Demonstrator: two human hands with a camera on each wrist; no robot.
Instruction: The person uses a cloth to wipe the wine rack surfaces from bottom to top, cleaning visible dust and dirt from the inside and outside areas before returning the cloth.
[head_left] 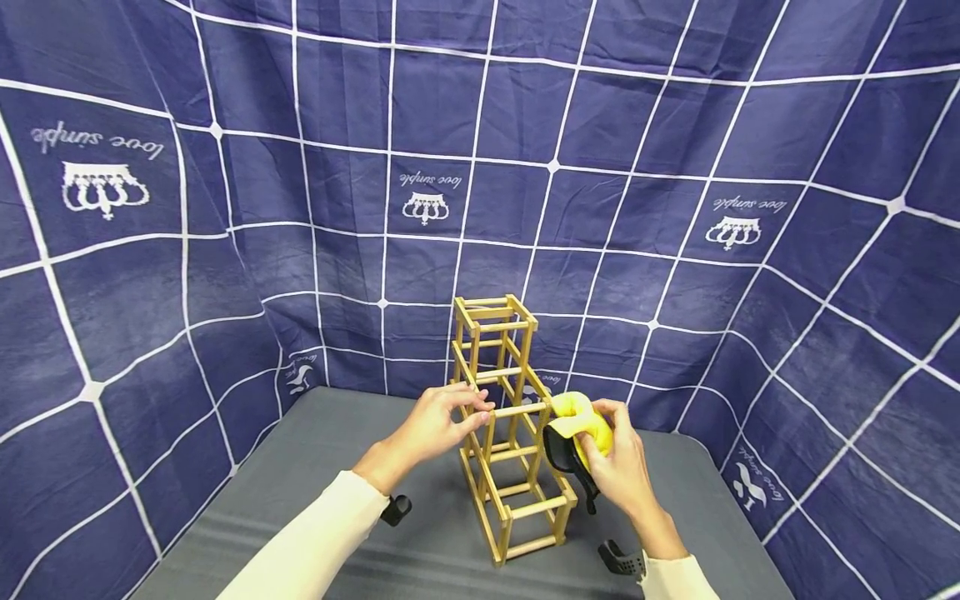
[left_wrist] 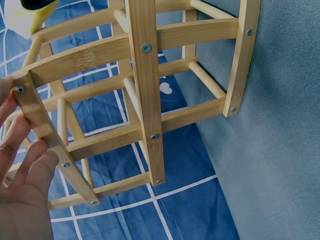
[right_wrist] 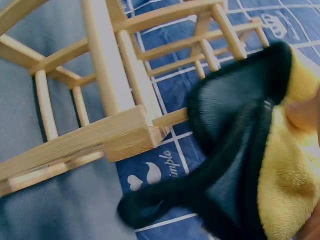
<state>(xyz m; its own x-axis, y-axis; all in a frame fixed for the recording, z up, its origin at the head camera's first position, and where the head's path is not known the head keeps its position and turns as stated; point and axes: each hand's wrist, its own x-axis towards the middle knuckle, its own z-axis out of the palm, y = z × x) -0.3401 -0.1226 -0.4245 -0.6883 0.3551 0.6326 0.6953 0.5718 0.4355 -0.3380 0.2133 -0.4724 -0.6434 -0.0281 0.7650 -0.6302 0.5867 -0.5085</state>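
A stepped rack of light wooden bars stands upright, taller at the back and lower at the front. My left hand holds its left side at the middle tier, fingertips on a slat in the left wrist view. On the right side, my right hand grips a yellow plush cloth-like piece with a black backing and a black loop, close beside the rack's middle tier. In the right wrist view the black backing faces the bars, and the fingers are mostly cut off.
The rack stands on a grey covered surface. Dark blue cloth with white lines hangs behind and at both sides. Black straps show at both wrists.
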